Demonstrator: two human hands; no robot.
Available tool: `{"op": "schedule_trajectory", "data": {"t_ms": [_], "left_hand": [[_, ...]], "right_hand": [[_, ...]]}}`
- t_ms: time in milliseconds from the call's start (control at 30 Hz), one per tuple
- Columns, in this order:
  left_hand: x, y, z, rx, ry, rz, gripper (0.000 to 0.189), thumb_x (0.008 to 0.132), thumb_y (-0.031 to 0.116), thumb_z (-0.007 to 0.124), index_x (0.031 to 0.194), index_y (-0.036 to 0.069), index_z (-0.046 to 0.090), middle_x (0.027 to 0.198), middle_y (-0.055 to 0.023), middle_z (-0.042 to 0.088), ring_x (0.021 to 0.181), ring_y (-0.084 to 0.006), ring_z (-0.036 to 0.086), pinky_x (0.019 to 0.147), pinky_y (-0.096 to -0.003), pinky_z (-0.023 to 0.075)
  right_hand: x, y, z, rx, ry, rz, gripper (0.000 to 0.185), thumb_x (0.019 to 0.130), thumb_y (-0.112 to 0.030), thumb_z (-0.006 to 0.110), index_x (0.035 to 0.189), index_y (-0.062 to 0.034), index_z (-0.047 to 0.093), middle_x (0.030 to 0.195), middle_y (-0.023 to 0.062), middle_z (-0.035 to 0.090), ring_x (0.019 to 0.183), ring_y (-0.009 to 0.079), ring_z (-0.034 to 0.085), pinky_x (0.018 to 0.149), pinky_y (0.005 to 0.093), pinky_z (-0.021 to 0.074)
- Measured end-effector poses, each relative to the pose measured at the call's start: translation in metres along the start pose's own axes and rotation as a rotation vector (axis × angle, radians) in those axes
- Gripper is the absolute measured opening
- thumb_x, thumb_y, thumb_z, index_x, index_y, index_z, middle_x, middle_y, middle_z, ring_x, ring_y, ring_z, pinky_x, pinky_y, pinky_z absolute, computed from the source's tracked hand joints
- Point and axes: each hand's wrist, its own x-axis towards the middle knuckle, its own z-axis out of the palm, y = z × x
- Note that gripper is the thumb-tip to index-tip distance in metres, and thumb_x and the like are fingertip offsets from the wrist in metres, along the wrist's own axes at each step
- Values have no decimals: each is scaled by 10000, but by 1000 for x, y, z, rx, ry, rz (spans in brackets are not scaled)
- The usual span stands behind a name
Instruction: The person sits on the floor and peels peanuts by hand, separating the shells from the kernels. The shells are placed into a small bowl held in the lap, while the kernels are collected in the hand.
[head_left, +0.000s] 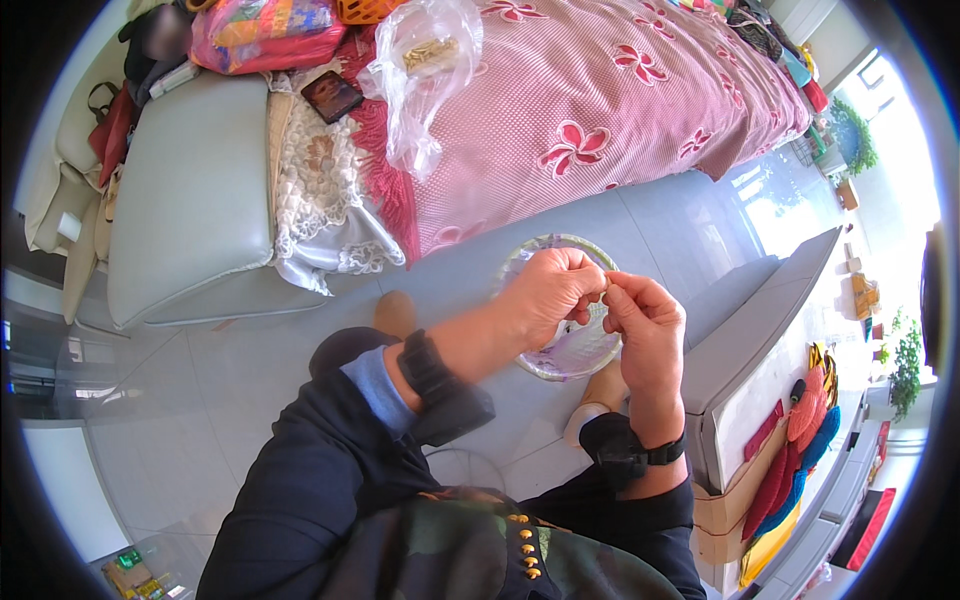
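Note:
My left hand (559, 289) and my right hand (646, 319) meet fingertip to fingertip above a round waste basket (583, 367). Both pinch at a tiny pale piece (604, 295), mostly hidden by the fingers and too small to identify. The basket stands on the floor between my feet, with a thin, crinkled liner inside. Farther ahead, a clear plastic bag (420, 139) lies opened on a pink flowered cover (517, 165). Several small yellowish-brown pieces (431, 54) are gathered in the bag.
A grey padded sofa arm (191, 187) stands at left, beside white lace cloth (322, 180) and a dark flat item (331, 97). A wedge-shaped grey-topped table (757, 315) is close on my right. Folded coloured textiles (795, 450) sit beyond it. An orange plastic basket (367, 10) is at the top.

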Motion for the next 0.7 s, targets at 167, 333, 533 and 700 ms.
{"op": "schedule_trajectory", "data": {"t_ms": [167, 333, 533, 700], "left_hand": [[0, 2, 0, 27, 37, -57, 115, 832, 110, 552, 764, 17, 544, 685, -33, 501, 583, -109, 463, 520, -256, 389], [-3, 5, 3, 68, 53, -70, 129, 832, 116, 553, 753, 17, 534, 691, -29, 495, 582, -99, 457, 517, -251, 394], [-1, 5, 2, 82, 43, -53, 97, 780, 90, 635, 777, 55, 545, 702, -5, 513, 604, -95, 482, 490, -252, 428], [-2, 2, 1, 102, 52, -59, 99, 782, 92, 638, 793, 52, 547, 736, -14, 537, 644, -107, 509, 514, -259, 448]], "right_hand": [[-7, 6, 9, -583, 130, -376, 105, 851, -14, 636, 947, -17, 679, 794, 38, 610, 639, 123, 535, 606, 247, 443], [-8, 9, 11, -688, 138, -544, 93, 850, -1, 614, 930, -14, 660, 809, 82, 617, 683, 170, 580, 634, 272, 468], [-9, 9, 11, -623, 136, -385, 81, 867, -20, 596, 926, -4, 649, 813, 90, 622, 695, 178, 591, 645, 279, 472], [-8, 15, 13, -621, 182, -369, 64, 881, -37, 584, 900, -7, 637, 802, 104, 621, 698, 197, 590, 652, 298, 474]]}}
